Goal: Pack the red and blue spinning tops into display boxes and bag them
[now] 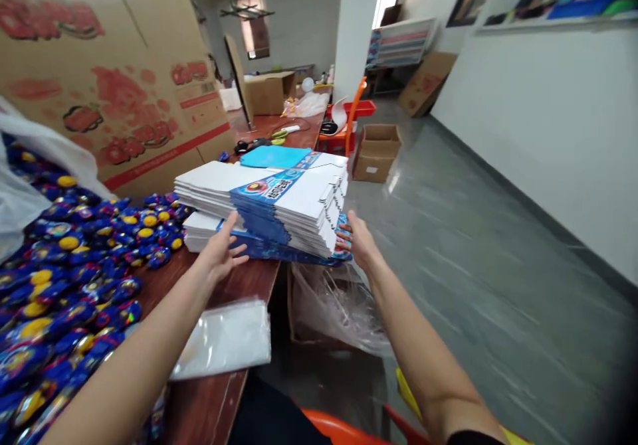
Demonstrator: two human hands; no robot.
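Observation:
A tall stack of flat folded cardboard sheets [309,196], white with blue printed panels, sits at the table's right edge on more blue and white sheets [199,229]. My left hand [222,251] is at its near left side, fingers spread and empty. On the opposite side, my right hand [359,240] has its fingers stretched toward the stack's right edge; whether they touch it I cannot tell. Closer to me, a pack of clear plastic bags [226,339] lies on the table. Many blue shiny wrapped pieces with yellow spots [74,272] are heaped at left.
A large printed carton [164,93] stands behind the heap. Scissors [284,133] lie farther back on the brown table [219,405]. Below its edge is a box with crumpled plastic [339,305]. An open carton [377,153] and orange chair [355,116] stand at right.

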